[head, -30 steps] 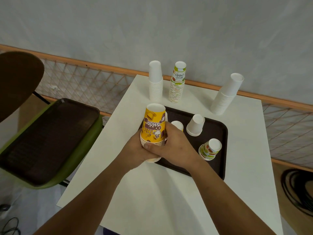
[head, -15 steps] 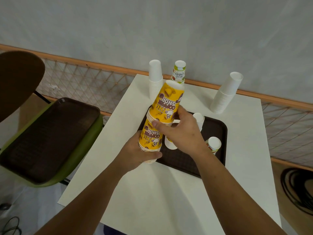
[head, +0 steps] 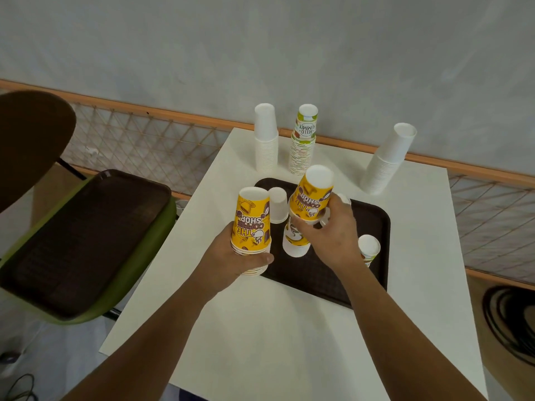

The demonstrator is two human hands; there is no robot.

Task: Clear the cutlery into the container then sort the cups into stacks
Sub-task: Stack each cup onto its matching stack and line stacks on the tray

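Comparing with half a second back, I see the yellow cups parted. Then the right hand's cup leaned against the top of the stack; now it hangs apart from it, further right.

The left hand (head: 231, 256) curls fingers and thumb round the lower part of the yellow cup stack (head: 251, 227), mouths down, at the near left corner of the dark tray (head: 356, 282). The right hand (head: 330, 235) grips a single yellow cup (head: 314, 192), tilted and mouth down, above the tray's left half.

At far left a green chair (head: 139, 273) carries a second brown tray (head: 84, 241), just beside the left edge of the white table (head: 260, 337). A broad stretch of tabletop runs between the dark tray's near rim and the table's near edge, crossed only by my forearms. Right of the table, a cable coil (head: 509, 322) lies on the floor.

On the dark tray, a small white cup (head: 278, 205) stands upside down. A printed white cup (head: 295, 244) is under the right hand; I cannot tell whether the held cup touches it. A green-trimmed cup (head: 369, 248) stands near the right wrist.

Along the table's far side stand a white stack (head: 266, 140), a lettered stack (head: 304, 140) and, well right, a leaning white stack (head: 386, 160).
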